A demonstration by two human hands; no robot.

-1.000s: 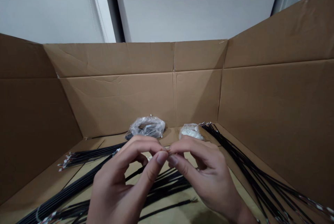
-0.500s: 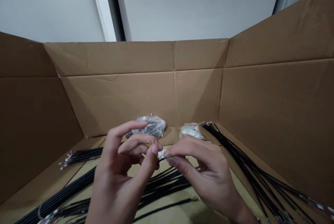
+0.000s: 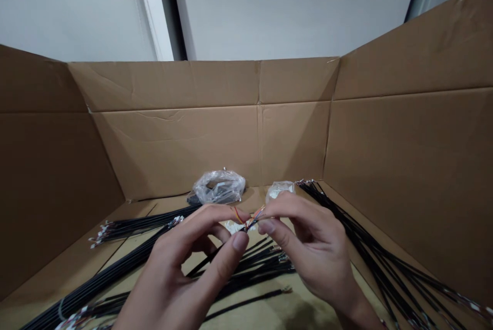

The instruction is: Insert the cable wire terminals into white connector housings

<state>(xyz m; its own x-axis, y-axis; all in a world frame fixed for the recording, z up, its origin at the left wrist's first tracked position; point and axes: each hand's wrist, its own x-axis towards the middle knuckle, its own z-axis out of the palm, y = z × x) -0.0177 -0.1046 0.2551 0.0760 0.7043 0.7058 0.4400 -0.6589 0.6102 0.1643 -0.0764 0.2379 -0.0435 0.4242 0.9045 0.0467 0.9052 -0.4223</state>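
Observation:
Both hands meet low in the middle, inside a big cardboard box. My left hand pinches the end of a thin black cable whose coloured wire ends fan out between the fingertips. My right hand pinches the same wire ends from the right, thumb and forefinger closed on them. A small white piece shows just behind my left fingertips. Beneath the hands lies a loose heap of black cables on the box floor.
More black cables lie in a bundle at the left and in a long row along the right wall. Two clear plastic bags sit at the back, one with dark parts, one with white parts. Cardboard walls enclose three sides.
My left index finger, raised half a second ago, has curled back down. Both hands shifted slightly right and the coloured wire ends now show spread between the fingertips.

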